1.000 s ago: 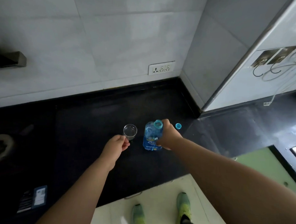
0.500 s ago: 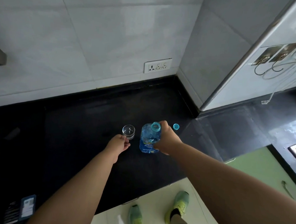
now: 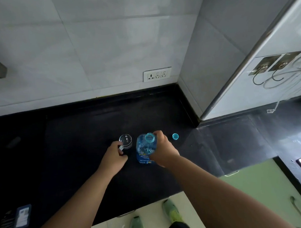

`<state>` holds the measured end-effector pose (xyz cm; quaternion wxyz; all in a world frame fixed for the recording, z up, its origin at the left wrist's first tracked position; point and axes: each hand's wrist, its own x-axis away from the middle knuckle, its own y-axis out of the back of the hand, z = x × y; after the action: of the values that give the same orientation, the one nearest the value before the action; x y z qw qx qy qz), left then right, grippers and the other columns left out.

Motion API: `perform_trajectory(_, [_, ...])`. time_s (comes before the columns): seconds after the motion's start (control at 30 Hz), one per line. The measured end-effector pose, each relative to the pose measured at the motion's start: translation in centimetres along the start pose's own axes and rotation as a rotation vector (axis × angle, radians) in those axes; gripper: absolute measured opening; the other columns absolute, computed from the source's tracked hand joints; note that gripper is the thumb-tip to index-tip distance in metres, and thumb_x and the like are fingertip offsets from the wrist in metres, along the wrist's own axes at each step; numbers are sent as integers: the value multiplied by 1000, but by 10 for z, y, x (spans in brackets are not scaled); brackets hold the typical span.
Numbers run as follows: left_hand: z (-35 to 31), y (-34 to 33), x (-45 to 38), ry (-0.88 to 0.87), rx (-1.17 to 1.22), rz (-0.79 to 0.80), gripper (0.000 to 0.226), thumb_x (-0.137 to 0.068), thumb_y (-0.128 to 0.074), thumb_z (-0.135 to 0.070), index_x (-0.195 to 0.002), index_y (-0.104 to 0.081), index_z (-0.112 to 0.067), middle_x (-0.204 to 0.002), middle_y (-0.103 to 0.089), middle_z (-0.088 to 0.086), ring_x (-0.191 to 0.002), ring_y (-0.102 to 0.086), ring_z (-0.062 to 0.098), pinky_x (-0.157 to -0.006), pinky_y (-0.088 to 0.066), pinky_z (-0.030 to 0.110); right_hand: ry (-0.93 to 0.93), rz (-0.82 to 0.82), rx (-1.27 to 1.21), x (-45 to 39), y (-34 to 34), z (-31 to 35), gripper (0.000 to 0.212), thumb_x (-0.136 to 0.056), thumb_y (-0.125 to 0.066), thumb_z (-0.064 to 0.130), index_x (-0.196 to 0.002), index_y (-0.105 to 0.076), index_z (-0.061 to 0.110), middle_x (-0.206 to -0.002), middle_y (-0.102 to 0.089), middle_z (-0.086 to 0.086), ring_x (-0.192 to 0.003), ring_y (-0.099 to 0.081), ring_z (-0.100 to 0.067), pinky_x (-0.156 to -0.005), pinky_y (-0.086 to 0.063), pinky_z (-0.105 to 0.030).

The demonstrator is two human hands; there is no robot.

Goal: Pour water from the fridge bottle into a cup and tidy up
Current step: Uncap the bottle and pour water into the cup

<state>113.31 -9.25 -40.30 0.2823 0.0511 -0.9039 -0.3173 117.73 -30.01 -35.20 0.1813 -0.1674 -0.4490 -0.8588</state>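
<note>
Two green shoes (image 3: 172,212) stand nearest, on pale glossy floor tile at the foot of the counter. Black countertop (image 3: 76,154) above them, smooth stone, dull sheen, square front edge. A small card or packet with a blue-and-white face (image 3: 23,215) lies at the near left edge; print too blurred to read.

Left hand (image 3: 115,156) reaches in over the counter, fingers curled against the near side of the glass cup (image 3: 125,141); thumb and fingertips pinch its wall. Cup is clear, round-rimmed, upright on the counter; whether it holds water I cannot tell.

Just right of it, bottle (image 3: 146,150): translucent blue plastic, ribbed and dimpled body, darker blue label band low down, open turquoise neck at top. Upright on the counter, apart from the cup. Water level not readable. Right hand (image 3: 162,152) is wrapped round the bottle's right shoulder, fingers clamped on the plastic.

Cap (image 3: 175,136): small turquoise ring, lying open side up on the counter just beyond and to the right of the right hand.

Farther back, black upstand, then large pale grey glossy wall tiles with a white socket plate (image 3: 157,74). Far right, metal wall hooks (image 3: 267,70) with looped wire.
</note>
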Motion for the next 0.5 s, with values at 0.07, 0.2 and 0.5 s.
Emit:
perform_trajectory(0.07, [-8,-2,18,-188,-77,24,66,-87,-76,-9,-145,-51,-26,-116,-54,-15,-99,-59,6,-79,-47,18,33,18,-4,-1,2,-7,84,-73,-83,22,-134,-29,41,-134,-49,10,-118,-56,-21,-93,-56,-48])
perform_trajectory(0.2, [-33,-13,40,-259,39,162,92,-84,-83,-8,-154,-34,-41,-130,-43,-31,-124,-46,-2,-107,-41,23,110,142,49,-5,11,-27,112,-69,-89,18,-151,-17,43,-149,-45,5,-132,-52,-24,-103,-53,-48])
perform_trajectory(0.5, [-37,-53,38,-192,228,-29,85,-75,-92,-7,-125,-44,-56,-123,-61,-24,-112,-56,-22,-94,-50,13,19,142,380,-64,33,-93,76,-94,-56,21,-162,-26,35,-171,-13,7,-151,-20,-31,-114,-40,-45])
